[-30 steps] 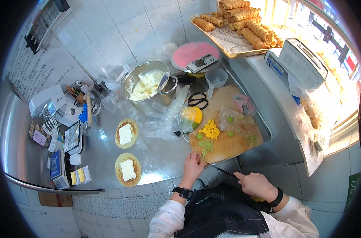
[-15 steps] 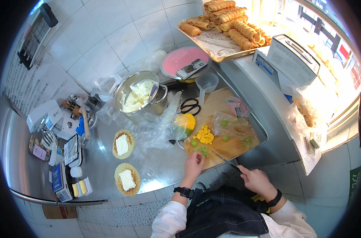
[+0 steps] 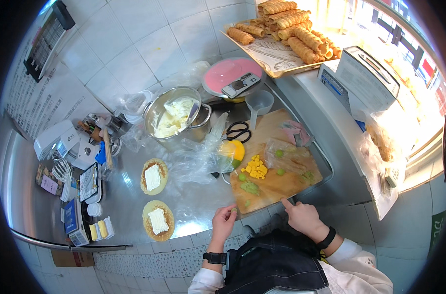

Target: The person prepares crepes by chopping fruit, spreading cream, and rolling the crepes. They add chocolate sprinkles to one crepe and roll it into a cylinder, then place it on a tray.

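Below the near left corner of the wooden cutting board, my left hand is closed in a pinch on a small green piece, probably a green grape. My right hand is at the board's near edge, index finger stretched forward and the other fingers curled round the knife, which is mostly hidden and hard to make out. On the board lie diced yellow mango, chopped green fruit and whole green grapes. A partly peeled mango rests at its left edge beside black-handled scissors.
Two pancakes topped with white cream lie on the steel counter. Behind them stand a pot of cream and crumpled plastic bags. A phone sits on a pink lid; a tray of pastry rolls is at back right.
My left hand has drawn back left and down, off the board. My right hand has shifted slightly up and left, and the knife blade no longer shows clearly. The view has shifted slightly.
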### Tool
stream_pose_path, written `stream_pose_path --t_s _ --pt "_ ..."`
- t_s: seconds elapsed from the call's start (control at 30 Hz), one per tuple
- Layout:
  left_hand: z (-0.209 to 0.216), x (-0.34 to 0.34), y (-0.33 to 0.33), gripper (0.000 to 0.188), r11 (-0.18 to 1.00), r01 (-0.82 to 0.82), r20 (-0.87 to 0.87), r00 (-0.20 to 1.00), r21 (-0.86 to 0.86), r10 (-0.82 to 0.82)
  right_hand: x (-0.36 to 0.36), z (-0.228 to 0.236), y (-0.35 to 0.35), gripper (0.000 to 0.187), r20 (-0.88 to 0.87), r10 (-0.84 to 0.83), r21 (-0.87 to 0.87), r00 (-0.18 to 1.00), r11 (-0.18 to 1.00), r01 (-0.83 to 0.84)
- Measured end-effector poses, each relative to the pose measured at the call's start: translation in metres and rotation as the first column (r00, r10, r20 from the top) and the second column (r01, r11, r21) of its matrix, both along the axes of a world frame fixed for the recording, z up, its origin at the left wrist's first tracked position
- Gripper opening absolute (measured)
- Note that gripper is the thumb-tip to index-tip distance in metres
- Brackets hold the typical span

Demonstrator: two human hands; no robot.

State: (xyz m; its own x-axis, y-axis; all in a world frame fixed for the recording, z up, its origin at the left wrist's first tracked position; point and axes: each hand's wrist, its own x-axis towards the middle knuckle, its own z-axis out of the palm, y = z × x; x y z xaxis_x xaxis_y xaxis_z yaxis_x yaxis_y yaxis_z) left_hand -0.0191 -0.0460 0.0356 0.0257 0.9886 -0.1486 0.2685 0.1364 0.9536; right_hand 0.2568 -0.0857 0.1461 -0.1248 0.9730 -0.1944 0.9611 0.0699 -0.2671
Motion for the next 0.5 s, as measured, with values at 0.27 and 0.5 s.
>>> stream_pose_path --t_s 0.27,0.5 --pt "0.003 0.001 0.0 0.021 0.979 0.02 0.252 0.967 -0.203 0.032 0.021 0.006 -0.022 0.043 0.009 0.102 0.035 0.995 0.994 -0.102" --pt "0.01 0.007 0.005 0.024 0.994 0.079 0.094 0.993 -0.074 -0.072 0.016 -0.014 -0.022 0.039 -0.07 0.125 -0.01 0.99 0.992 -0.126"
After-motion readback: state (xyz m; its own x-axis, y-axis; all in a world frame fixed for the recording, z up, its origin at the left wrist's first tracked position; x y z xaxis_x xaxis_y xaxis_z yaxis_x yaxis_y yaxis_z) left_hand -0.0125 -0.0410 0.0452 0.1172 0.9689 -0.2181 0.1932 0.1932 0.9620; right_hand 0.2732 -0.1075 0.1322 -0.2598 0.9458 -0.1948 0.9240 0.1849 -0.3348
